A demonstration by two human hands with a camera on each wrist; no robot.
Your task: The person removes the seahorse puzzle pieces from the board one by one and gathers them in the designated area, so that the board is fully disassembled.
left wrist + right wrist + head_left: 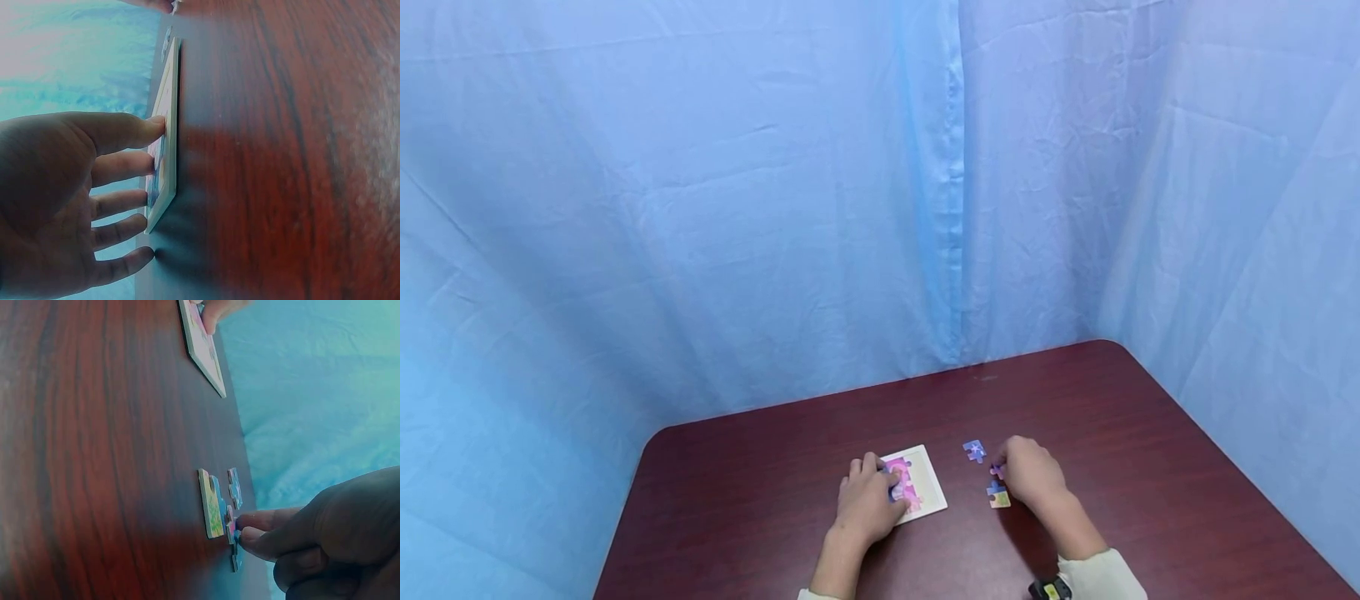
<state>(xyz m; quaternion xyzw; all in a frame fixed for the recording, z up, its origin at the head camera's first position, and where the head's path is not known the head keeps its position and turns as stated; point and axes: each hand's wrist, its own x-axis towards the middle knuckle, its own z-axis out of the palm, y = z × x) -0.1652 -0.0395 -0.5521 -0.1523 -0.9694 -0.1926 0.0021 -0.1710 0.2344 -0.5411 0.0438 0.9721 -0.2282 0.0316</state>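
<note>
A puzzle tray with a pale rim lies on the table, with pink and blue jigsaw pieces fitted in its left part. My left hand rests on the tray's left side, thumb and fingers fairly straight and touching its top in the left wrist view. Right of the tray, my right hand pinches a pink and purple puzzle piece between thumb and index finger, at table level. Beside it lie a yellow, green and blue puzzle piece and a blue puzzle piece with a star.
The dark red-brown wooden table has rounded far corners. Light blue curtains hang behind it and along its sides. A black device sits at the right wrist. Bare tabletop separates the tray from the loose pieces.
</note>
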